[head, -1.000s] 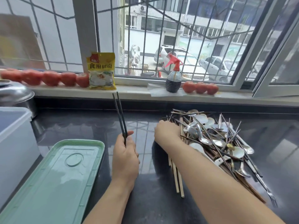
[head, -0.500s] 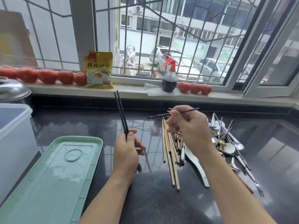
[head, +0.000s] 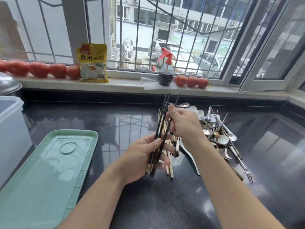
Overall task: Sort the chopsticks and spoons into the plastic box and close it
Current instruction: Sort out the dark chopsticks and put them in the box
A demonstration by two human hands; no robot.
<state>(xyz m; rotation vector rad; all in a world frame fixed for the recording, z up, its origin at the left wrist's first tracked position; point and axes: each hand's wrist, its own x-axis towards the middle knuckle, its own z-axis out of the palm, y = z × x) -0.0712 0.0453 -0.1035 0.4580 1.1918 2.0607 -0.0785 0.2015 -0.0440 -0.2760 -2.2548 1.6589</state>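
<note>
My left hand (head: 142, 159) grips a bundle of black chopsticks (head: 162, 116) near their lower ends; they point up and away. My right hand (head: 183, 124) pinches one of these black chopsticks higher up, just right of the left hand. Behind and right of the hands lies a heap of spoons, forks and metal chopsticks (head: 212, 128) on the dark counter. Several pale wooden chopsticks (head: 170, 169) lie under the hands. A green plastic lid (head: 49, 171) lies flat at the front left. The white plastic box (head: 9, 123) stands at the left edge, partly out of view.
The windowsill holds rows of tomatoes (head: 39, 69), a yellow packet (head: 92, 62) and a dark spray bottle (head: 165, 70). A metal pot lid (head: 8, 83) shows at far left. The glossy black counter (head: 115, 123) stretches between lid and cutlery heap.
My right hand has lifted a black chopstick from the heap and brought it left to the bundle. My left hand has moved right with its chopsticks to meet it.
</note>
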